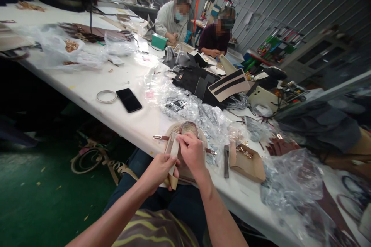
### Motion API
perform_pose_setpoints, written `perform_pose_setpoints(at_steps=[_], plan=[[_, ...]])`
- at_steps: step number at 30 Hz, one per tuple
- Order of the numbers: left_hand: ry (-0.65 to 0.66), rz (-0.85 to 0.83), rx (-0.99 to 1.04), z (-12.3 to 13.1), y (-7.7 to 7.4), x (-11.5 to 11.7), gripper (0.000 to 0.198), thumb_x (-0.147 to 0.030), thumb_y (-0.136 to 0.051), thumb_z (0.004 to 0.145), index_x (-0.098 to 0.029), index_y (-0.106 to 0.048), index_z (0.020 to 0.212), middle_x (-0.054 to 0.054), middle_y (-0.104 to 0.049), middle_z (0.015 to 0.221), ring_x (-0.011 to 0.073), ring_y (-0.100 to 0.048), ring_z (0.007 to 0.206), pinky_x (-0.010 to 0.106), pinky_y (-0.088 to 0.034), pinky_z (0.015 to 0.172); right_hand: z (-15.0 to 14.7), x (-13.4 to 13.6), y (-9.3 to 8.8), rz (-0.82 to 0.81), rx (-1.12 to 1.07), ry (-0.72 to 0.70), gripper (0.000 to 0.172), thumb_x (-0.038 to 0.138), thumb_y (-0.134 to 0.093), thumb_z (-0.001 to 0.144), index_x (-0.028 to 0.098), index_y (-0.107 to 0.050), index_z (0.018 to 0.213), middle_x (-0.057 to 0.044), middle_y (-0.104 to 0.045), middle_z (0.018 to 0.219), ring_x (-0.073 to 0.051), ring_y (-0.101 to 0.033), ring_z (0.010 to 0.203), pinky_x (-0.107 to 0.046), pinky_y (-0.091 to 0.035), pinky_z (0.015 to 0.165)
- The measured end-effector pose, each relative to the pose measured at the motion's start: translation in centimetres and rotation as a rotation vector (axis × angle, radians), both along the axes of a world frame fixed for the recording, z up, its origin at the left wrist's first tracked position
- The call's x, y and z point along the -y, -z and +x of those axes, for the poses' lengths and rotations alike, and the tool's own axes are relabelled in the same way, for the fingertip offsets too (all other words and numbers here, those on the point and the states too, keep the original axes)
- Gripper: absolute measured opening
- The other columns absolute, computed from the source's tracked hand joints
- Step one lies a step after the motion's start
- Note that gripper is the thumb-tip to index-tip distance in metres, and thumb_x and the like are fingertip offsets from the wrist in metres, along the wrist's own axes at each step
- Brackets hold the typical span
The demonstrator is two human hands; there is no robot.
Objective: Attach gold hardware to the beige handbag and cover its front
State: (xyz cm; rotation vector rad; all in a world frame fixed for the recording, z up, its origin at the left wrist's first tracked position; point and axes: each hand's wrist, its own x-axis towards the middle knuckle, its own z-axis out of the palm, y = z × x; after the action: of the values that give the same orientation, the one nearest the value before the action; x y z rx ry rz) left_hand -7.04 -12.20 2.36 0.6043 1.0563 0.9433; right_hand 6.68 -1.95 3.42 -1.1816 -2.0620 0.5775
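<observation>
A pale beige strip (174, 149) runs between my hands above the near table edge. My left hand (162, 170) is closed around its lower part, where a tan end folds down. At the upper end, the fingers of my right hand (191, 149) pinch the strip. Under both hands rests a beige and brown bag (171, 129), partly hidden, its lower edge near my lap. Brown straps with metal buckles stick out at its sides, one strap (165, 137) to the left and another to the right.
A phone (129, 99) and a ring of tape (106, 96) lie on the white table (95, 79). Clear plastic bags (199, 115) spread beyond my hands. To the right stands a cardboard box (247, 164) with metal fittings. Two people sit across, behind black bag pieces (191, 81).
</observation>
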Motion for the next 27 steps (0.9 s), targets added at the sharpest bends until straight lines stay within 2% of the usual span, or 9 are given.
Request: perform_pose_setpoints(at_steps=[3,7,10,12,13,15,17,25,27], plan=[[0.004,0.009,-0.009,-0.2,0.0,0.1,0.077,-0.089,-0.072,0.083,-0.016,-0.063,0.105,0.005,-0.071,0.07,0.0176,-0.06,0.041,0.025,-0.051,0.036,-0.1,0.1,0.0,0.002,0.012,0.002,0.024,0.02,-0.066,0.11,0.024,-0.088,0.101,-0.006,-0.078,0.101,-0.023,-0.072,0.094,-0.035,-0.053,0.089],[0.001,0.01,-0.026,-0.1,0.0,-0.2,0.079,-0.091,-0.072,0.083,-0.016,-0.063,0.105,0.006,-0.071,0.069,0.0183,-0.061,0.042,0.026,-0.051,0.036,-0.4,0.0,-0.1,-0.018,0.037,0.011,0.025,0.019,-0.065,0.111,0.024,-0.088,0.102,-0.007,-0.077,0.1,-0.023,-0.071,0.093,-0.035,-0.054,0.088],[0.003,0.011,-0.013,0.0,0.1,-0.4,0.078,-0.09,-0.075,0.082,-0.015,-0.064,0.104,0.006,-0.072,0.069,0.0184,-0.062,0.044,0.026,-0.052,0.038,-0.5,-0.2,-0.1,-0.041,0.005,0.068,0.023,0.02,-0.071,0.107,0.023,-0.085,0.124,-0.007,-0.079,0.106,-0.023,-0.072,0.092,-0.035,-0.056,0.089],[0.001,0.013,0.005,-0.1,0.1,-0.4,0.077,-0.088,-0.077,0.082,-0.015,-0.065,0.105,0.006,-0.073,0.07,0.0185,-0.062,0.046,0.026,-0.053,0.039,-0.4,-0.2,0.0,-0.037,-0.047,0.114,0.038,0.02,-0.078,0.103,0.021,-0.079,0.141,-0.008,-0.079,0.109,-0.022,-0.072,0.088,-0.034,-0.058,0.086],[-0.001,0.015,0.01,-0.1,0.2,-0.4,0.077,-0.087,-0.077,0.083,-0.015,-0.065,0.106,0.007,-0.073,0.07,0.0185,-0.062,0.046,0.026,-0.053,0.04,-0.3,-0.2,0.1,-0.026,-0.069,0.108,0.038,0.02,-0.078,0.103,0.02,-0.078,0.141,-0.007,-0.079,0.109,-0.021,-0.071,0.087,-0.034,-0.058,0.084],[-0.003,0.014,0.011,-0.2,0.3,-0.3,0.077,-0.087,-0.075,0.084,-0.014,-0.065,0.107,0.007,-0.073,0.07,0.0187,-0.063,0.047,0.027,-0.054,0.041,0.1,0.0,0.4,0.007,-0.079,0.025,0.023,0.02,-0.074,0.106,0.02,-0.084,0.128,-0.007,-0.077,0.107,-0.021,-0.072,0.091,-0.033,-0.058,0.085],[0.005,0.013,0.005,-0.2,0.3,-0.3,0.078,-0.088,-0.074,0.083,-0.014,-0.065,0.106,0.009,-0.074,0.07,0.0193,-0.063,0.048,0.027,-0.055,0.041,0.6,0.2,0.6,0.027,-0.049,-0.069,0.019,0.02,-0.069,0.11,0.021,-0.087,0.116,-0.008,-0.076,0.108,-0.021,-0.073,0.098,-0.033,-0.058,0.089],[0.08,-0.07,-0.005,-0.7,-0.9,-0.8,0.066,-0.074,-0.083,0.079,-0.013,-0.071,0.1,0.015,-0.081,0.085,0.0229,-0.073,0.061,0.029,-0.059,0.055,1.3,-1.0,0.1,-0.008,0.143,-0.207,0.02,0.018,-0.071,0.11,0.023,-0.086,0.121,-0.007,-0.075,0.108,-0.022,-0.071,0.101,-0.035,-0.056,0.092],[0.095,-0.077,-0.003,-0.9,-0.9,-1.0,0.063,-0.072,-0.085,0.078,-0.013,-0.073,0.098,0.016,-0.082,0.089,0.0251,-0.076,0.068,0.031,-0.06,0.061,1.3,-1.4,-0.2,0.005,0.196,-0.235,0.017,0.018,-0.07,0.111,0.022,-0.086,0.115,-0.007,-0.074,0.106,-0.022,-0.07,0.099,-0.035,-0.055,0.09]])
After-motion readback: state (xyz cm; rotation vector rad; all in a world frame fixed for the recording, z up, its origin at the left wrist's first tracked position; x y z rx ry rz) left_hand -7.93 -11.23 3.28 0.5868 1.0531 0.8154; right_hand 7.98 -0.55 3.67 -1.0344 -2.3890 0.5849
